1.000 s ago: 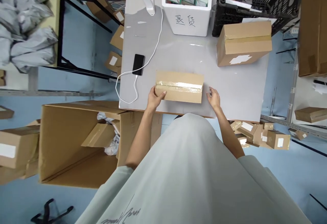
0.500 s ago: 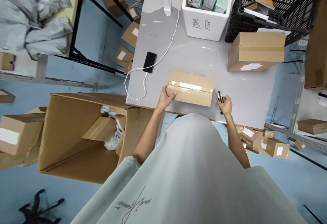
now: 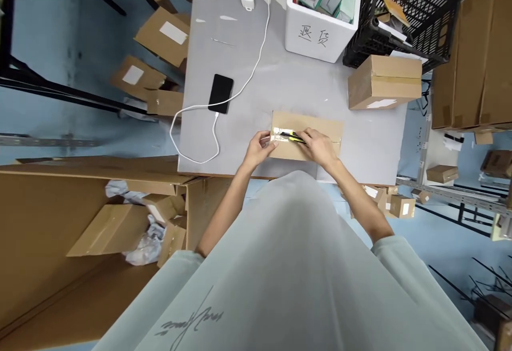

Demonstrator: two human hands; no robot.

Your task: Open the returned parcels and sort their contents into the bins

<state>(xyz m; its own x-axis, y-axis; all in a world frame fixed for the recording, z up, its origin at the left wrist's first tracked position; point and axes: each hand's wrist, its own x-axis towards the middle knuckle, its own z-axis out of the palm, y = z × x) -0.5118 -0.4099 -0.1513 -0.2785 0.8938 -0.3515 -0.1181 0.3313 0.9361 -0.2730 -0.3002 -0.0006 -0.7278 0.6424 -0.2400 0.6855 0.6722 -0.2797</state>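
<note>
While the oblong brown cardboard box (image 3: 294,121) lies near the front edge of the grey table (image 3: 368,148), the left hand (image 3: 258,151) pinches its left end and the right hand (image 3: 321,148) grips a slim black-and-yellow cutter (image 3: 293,137); slipping leftward on glossy tape (image 3: 276,132) could nick the left hand.

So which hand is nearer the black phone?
Left. The left hand is at the left end of the small carton, lower right of the phone in the picture; the right hand, holding a cutter over the carton, is farther right.

Phone (image 3: 220,90) left of carton (image 3: 287,151) — envelope (image 3: 396,10), perhaps, in crate (image 3: 363,40).
</note>
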